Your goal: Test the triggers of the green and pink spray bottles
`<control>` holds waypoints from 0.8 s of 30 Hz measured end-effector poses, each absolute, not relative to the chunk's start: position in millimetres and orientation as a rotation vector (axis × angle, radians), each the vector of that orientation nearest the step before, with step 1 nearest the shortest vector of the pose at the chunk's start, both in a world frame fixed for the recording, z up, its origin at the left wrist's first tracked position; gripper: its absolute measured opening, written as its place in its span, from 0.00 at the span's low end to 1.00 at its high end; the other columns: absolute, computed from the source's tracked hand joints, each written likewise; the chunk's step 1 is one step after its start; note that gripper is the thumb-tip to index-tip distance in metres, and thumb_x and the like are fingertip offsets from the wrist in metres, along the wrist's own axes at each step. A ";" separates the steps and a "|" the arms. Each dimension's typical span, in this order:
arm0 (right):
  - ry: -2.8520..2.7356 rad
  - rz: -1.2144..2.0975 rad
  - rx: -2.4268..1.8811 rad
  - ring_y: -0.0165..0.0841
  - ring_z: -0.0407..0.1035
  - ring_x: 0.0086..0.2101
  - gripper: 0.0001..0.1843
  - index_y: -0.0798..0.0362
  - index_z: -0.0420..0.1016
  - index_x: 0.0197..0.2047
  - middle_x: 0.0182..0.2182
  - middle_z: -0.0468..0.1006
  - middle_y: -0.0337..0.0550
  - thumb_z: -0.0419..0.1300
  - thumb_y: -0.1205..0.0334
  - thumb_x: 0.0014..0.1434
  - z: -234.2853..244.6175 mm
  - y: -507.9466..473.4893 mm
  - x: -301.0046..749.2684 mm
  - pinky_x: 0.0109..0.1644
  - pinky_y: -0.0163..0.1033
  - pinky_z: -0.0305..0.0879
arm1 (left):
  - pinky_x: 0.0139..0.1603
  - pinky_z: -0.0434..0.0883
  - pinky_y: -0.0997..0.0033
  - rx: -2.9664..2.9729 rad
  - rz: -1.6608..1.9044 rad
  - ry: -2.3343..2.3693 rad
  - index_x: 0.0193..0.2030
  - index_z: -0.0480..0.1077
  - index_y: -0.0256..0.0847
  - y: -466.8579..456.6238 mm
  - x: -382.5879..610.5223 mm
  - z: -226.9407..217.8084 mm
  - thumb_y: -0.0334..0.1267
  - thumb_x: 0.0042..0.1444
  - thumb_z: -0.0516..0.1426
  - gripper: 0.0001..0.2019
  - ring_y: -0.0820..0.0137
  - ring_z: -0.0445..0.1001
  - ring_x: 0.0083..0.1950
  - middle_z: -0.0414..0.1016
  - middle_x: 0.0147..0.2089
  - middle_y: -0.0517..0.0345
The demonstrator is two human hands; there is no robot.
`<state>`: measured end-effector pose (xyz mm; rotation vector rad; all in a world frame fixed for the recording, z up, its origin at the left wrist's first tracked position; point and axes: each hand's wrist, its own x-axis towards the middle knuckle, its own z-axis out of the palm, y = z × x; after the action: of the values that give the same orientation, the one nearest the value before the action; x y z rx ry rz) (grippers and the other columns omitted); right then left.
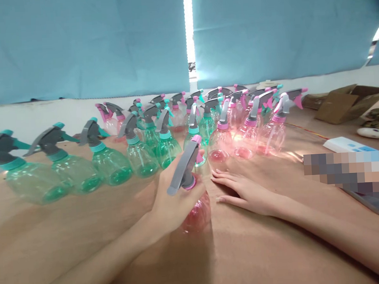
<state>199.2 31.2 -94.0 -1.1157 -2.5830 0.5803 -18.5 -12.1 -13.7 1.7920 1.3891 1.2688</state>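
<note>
My left hand (176, 193) is wrapped round the neck of a pink spray bottle (198, 215) with a grey and pink trigger head, near the middle of the table. To its right, my right hand (243, 190) lies flat on the tabletop with its fingers stretched out, holding nothing. Just beyond my right fingertips stands a clear pink spray bottle (219, 142). A green spray bottle (169, 147) stands behind my left hand, and another green spray bottle (111, 165) is farther left in the front row.
Several more pink and green spray bottles (175, 115) crowd the back of the wooden table (245, 245). An open cardboard box (336, 104), a white computer mouse (371, 133) and a white power strip (348, 144) are on the right. Blue curtains (85, 45) hang behind.
</note>
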 end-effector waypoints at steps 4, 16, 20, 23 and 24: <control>-2.577 0.588 -1.111 0.46 0.50 0.66 0.38 0.55 0.56 0.69 0.68 0.57 0.50 0.49 0.39 0.64 -93.9 31.0 199.7 0.68 0.55 0.53 | 0.28 0.68 0.71 1.904 1.253 1.338 0.55 0.70 0.51 -10.4 -19.4 -14.5 0.30 0.47 0.55 0.26 0.69 0.70 0.27 0.73 0.30 0.64; -2.572 0.581 -1.109 0.45 0.50 0.66 0.38 0.53 0.56 0.69 0.68 0.58 0.49 0.49 0.39 0.65 -96.2 31.9 199.9 0.67 0.56 0.53 | 0.28 0.65 0.72 1.937 1.209 1.352 0.56 0.69 0.52 -9.6 -21.0 -14.9 0.29 0.49 0.56 0.26 0.70 0.68 0.27 0.69 0.27 0.67; -2.577 0.590 -1.109 0.45 0.50 0.67 0.38 0.55 0.56 0.69 0.68 0.57 0.50 0.49 0.39 0.64 -95.6 31.7 199.6 0.68 0.55 0.53 | 0.27 0.65 0.72 1.927 1.215 1.331 0.53 0.70 0.50 -9.3 -21.5 -14.9 0.28 0.48 0.56 0.24 0.70 0.69 0.28 0.72 0.29 0.66; -2.570 0.594 -1.104 0.45 0.50 0.66 0.38 0.53 0.56 0.69 0.68 0.57 0.49 0.49 0.39 0.64 -96.1 32.0 199.8 0.68 0.55 0.52 | 0.27 0.66 0.73 1.909 1.210 1.324 0.47 0.72 0.47 -9.2 -21.2 -15.0 0.28 0.48 0.56 0.19 0.71 0.70 0.27 0.73 0.30 0.65; -2.567 0.593 -1.103 0.45 0.50 0.66 0.37 0.53 0.56 0.69 0.68 0.57 0.49 0.50 0.39 0.64 -96.4 32.2 199.8 0.68 0.55 0.52 | 0.27 0.67 0.73 1.904 1.203 1.316 0.47 0.72 0.47 -9.1 -21.1 -15.0 0.28 0.48 0.56 0.18 0.71 0.70 0.27 0.73 0.29 0.65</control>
<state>199.8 32.2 -96.4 -1.1034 -2.5669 0.5929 -21.1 -9.1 -15.0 1.9037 1.3165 1.2032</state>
